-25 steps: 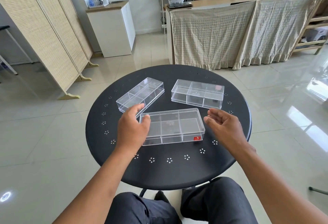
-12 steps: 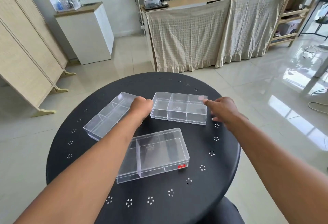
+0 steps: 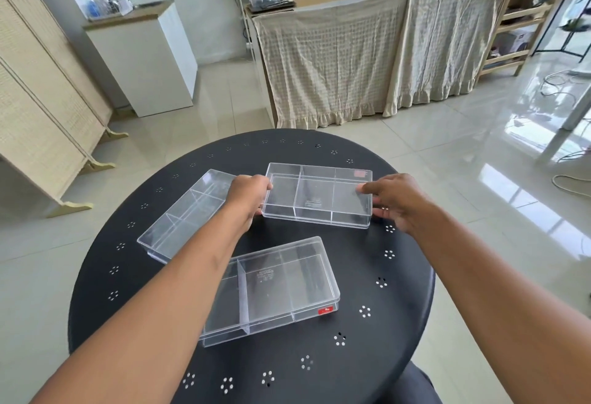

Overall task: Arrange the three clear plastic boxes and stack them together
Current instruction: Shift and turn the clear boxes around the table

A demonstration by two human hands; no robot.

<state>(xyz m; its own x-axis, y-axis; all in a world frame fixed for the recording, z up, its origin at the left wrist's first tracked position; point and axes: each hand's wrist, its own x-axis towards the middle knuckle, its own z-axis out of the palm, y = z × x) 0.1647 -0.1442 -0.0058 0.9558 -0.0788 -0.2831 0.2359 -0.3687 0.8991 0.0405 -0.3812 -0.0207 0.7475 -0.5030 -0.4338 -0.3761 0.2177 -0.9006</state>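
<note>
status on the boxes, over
Left hand and right hand grip far box by its ends. Nothing stacked yet. Path to near box clear.

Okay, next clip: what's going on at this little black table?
A person seated at a round black table is working with three clear plastic boxes. Both hands are on the far box: the left hand grips its left end and the right hand holds its right end. The near box with a red sticker lies flat in front, and the left box sits angled beside it, partly hidden by the left forearm. Nothing is stacked yet; all three appear to lie separately on the table.
</note>
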